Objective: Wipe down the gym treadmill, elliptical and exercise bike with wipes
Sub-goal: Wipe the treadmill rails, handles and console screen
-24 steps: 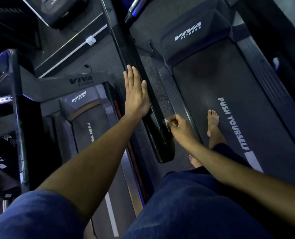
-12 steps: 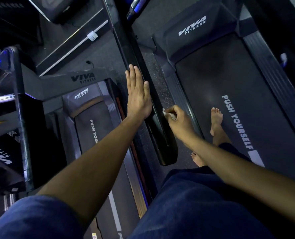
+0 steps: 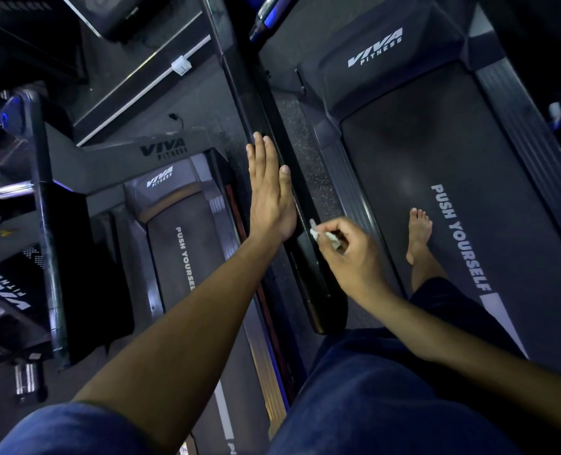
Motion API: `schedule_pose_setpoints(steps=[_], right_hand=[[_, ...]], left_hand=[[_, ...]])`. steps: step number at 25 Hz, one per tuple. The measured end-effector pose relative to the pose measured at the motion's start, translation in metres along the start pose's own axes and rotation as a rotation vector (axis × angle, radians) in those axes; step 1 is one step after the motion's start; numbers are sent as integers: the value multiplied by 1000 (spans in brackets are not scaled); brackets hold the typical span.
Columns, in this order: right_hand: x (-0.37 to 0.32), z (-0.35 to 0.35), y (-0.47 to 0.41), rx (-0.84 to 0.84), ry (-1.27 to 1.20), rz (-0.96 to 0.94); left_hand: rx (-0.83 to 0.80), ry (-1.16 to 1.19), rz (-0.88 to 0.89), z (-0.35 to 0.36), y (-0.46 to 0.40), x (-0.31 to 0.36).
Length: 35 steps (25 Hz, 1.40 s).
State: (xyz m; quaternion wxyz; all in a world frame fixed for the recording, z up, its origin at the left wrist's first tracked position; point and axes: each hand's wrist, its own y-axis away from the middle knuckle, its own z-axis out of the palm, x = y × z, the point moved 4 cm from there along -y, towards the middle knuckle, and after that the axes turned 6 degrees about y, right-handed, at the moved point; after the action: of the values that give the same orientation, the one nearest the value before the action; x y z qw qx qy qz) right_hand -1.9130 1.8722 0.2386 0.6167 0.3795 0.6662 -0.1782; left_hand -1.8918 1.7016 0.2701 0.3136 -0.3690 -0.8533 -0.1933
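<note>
I stand barefoot on a dark treadmill whose belt reads PUSH YOURSELF. Its glossy black left handrail runs from the top centre down to the middle of the view. My left hand lies flat with straight fingers against the rail's left side. My right hand pinches a small crumpled white wipe and presses it on the rail's right side, close beside the heel of the left hand.
A second treadmill with the same lettering stands to the left, its upright post at the left edge. Speckled floor shows between the two machines. My bare foot rests on the belt.
My right hand has slid the wipe up along the handrail, away from the rail's near end and closer to my left hand. The left hand has stayed flat on the rail.
</note>
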Motion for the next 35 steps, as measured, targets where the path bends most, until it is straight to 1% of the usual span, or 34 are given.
schedule_pose_setpoints(steps=[2,4,5,6,8,11,12,13,15,18,20,21,23,24,26,27,29,32,35], right_hand=[[24,12,-33,-3,-11,153],[51,16,-51,-92,32,295],[58,14,-52,-109,53,328],[59,8,-46,-92,67,331],[40,-12,-29,-18,27,228],[-2,-13,-11,-47,10,-43],[-9,-7,-14,-39,30,-73],[-10,0,-24,-17,40,-69],[0,15,-59,0,29,22],[41,17,-94,-141,55,239],[54,0,-89,-166,151,272],[54,-12,-83,-144,160,269],[40,-32,-66,-126,95,218],[29,-36,-58,-154,72,169],[11,-30,-52,-258,113,78],[9,-23,-57,-308,157,41],[14,-12,-74,-351,240,1],[17,0,-103,-326,263,-7],[0,12,-154,-286,260,-28]], left_hand=[[1,-6,1,0,-2,-1],[-6,-10,-14,1,-3,-1],[-8,-7,-16,1,-3,-1],[-8,0,-14,1,-2,-1],[-3,29,-1,0,-2,-1],[16,79,4,1,-2,-3],[22,87,11,1,-2,-5],[28,88,28,1,-3,-7],[34,89,44,1,-4,-9],[25,98,0,0,-3,-7],[22,88,-1,-1,-1,-6],[24,85,-4,-1,-1,-5],[36,95,-24,-4,0,-4],[57,96,-38,-5,1,-3],[122,98,-86,-5,7,-3],[156,109,-120,-4,11,-2],[180,144,-186,3,25,3],[178,138,-245,13,49,10],[197,108,-286,16,57,13]])
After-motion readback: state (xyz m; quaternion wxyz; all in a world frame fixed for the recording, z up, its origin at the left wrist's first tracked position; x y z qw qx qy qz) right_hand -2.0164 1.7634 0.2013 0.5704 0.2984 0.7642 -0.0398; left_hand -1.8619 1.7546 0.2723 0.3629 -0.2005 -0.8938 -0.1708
